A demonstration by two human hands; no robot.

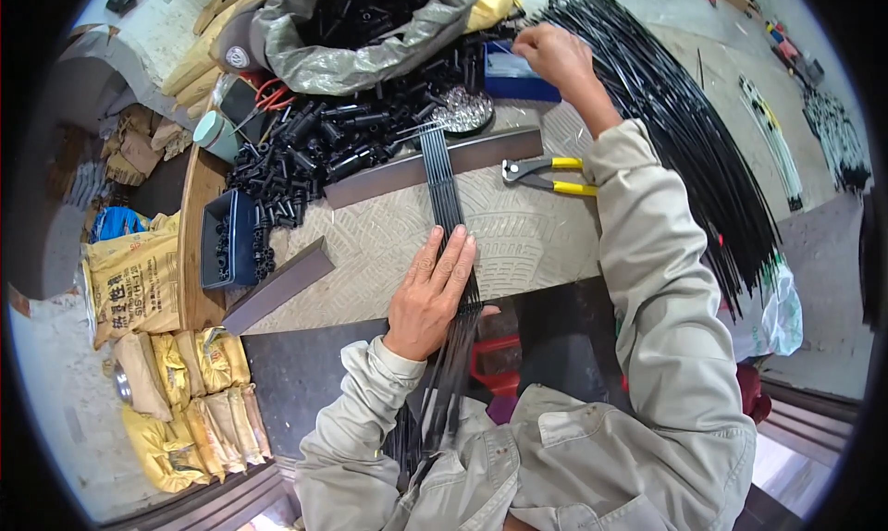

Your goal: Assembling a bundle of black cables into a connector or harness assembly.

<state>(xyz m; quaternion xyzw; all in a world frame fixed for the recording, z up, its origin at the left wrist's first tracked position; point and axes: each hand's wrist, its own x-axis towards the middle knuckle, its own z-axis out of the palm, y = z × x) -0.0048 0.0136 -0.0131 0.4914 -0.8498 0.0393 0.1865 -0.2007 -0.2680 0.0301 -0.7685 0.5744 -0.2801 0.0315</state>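
Note:
My left hand (430, 295) lies over a flat row of thin black cables (439, 175), its fingers together on top and the thumb showing at the far side. The cables run from my lap across the bench edge, and their thin bare ends cross a brown metal bar (504, 150). My right hand (558, 57) is over a small blue box (523, 89) at the back, fingertips pinched; what they hold, if anything, is too small to tell. Pale pieces lie in that box. Beside the bar is a shiny silver heap of small metal parts (462, 110).
End-cutting pliers with yellow handles (555, 175) lie right of the cables. Loose black fittings (314, 138) cover the back left, below a grey sack (370, 73). A blue bin (231, 272) and second bar (282, 286) sit left. A large black cable bundle (684, 124) lies right.

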